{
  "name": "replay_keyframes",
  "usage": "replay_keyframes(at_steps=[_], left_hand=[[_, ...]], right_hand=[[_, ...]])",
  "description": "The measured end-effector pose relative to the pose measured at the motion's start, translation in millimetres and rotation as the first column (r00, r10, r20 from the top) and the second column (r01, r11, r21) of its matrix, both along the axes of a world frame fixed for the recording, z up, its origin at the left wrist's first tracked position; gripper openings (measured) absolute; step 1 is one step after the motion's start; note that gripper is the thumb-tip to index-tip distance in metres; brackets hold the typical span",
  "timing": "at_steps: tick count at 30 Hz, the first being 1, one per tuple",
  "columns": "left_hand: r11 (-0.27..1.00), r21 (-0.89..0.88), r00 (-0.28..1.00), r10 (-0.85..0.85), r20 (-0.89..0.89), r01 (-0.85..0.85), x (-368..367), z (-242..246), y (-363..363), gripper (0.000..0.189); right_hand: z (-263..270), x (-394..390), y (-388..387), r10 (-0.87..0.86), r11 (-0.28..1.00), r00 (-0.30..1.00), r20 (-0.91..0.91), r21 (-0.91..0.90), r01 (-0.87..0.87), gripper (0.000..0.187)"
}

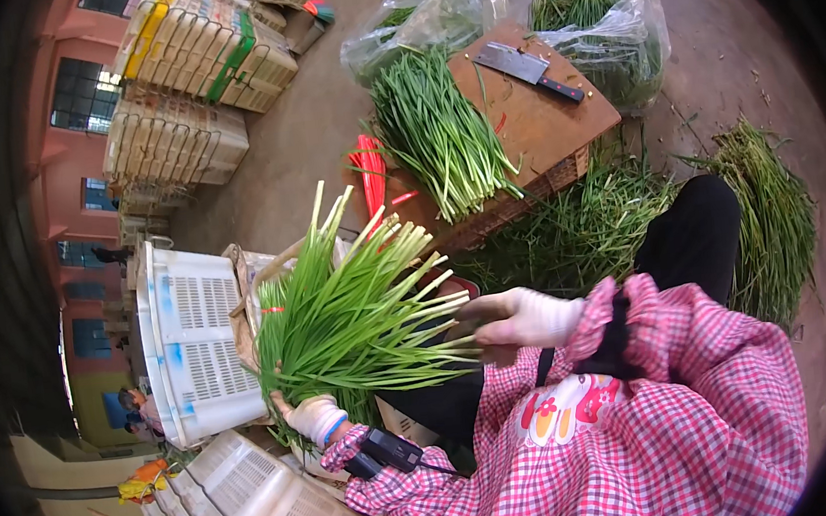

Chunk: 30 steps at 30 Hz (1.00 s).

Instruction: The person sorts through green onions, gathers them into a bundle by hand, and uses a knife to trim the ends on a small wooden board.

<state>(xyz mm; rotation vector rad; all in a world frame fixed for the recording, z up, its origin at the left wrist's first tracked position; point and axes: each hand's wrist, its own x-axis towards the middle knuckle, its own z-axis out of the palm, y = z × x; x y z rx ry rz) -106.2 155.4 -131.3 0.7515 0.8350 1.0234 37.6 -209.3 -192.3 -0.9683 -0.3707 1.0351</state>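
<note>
My left hand (312, 415), in a whitish glove, grips a loose bunch of long green garlic chives (359, 315) near its leafy end, its pale stems fanned out. My right hand (512, 319), gloved and blurred, is at the stem tips; whether it pinches any stems is unclear. Another pile of chives (442, 136) lies on a brown board (534, 119) beside a cleaver (525, 69) with a black handle. Red ties (372, 176) lie at the board's left side. Under the held bunch, more chives with a red band (273, 310) show.
Clear plastic bags (617, 52) of greens stand behind the board. Loose green scraps (574, 227) and a heap of limp stalks (768, 224) lie on the floor. A white plastic crate (201, 345) stands at my left, with stacked crates (214, 46) beyond. A person (146, 410) is far off.
</note>
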Motion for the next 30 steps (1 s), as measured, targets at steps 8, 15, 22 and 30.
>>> replay_keyframes(at_steps=[8, 15, 22, 30], left_hand=[[0.998, -0.034, 0.995, -0.054, 0.089, 0.058, 5.4, -5.6, 0.8, 0.056], [0.993, -0.111, 0.973, -0.016, 0.229, 0.042, 20.1, 1.0, -12.4, 0.05], [0.998, -0.049, 0.989, 0.05, 0.138, -0.043, 17.2, -4.4, -7.9, 0.042], [0.992, -0.123, 0.963, 0.002, 0.268, 0.033, 27.6, 13.1, -34.4, 0.036]], right_hand=[[3.2, -11.0, 87.5, 0.174, 0.894, 0.703, -0.69, 0.41, 0.181, 0.023], [-26.1, -7.6, 23.5, 0.341, 0.882, 0.724, -0.599, 0.471, -0.026, 0.021], [7.3, 36.9, -63.5, 0.305, 0.938, 0.952, -0.028, -0.163, -0.305, 0.022], [72.0, 39.1, -9.9, 0.284, 0.84, 0.366, 0.886, -0.414, 0.351, 0.027]])
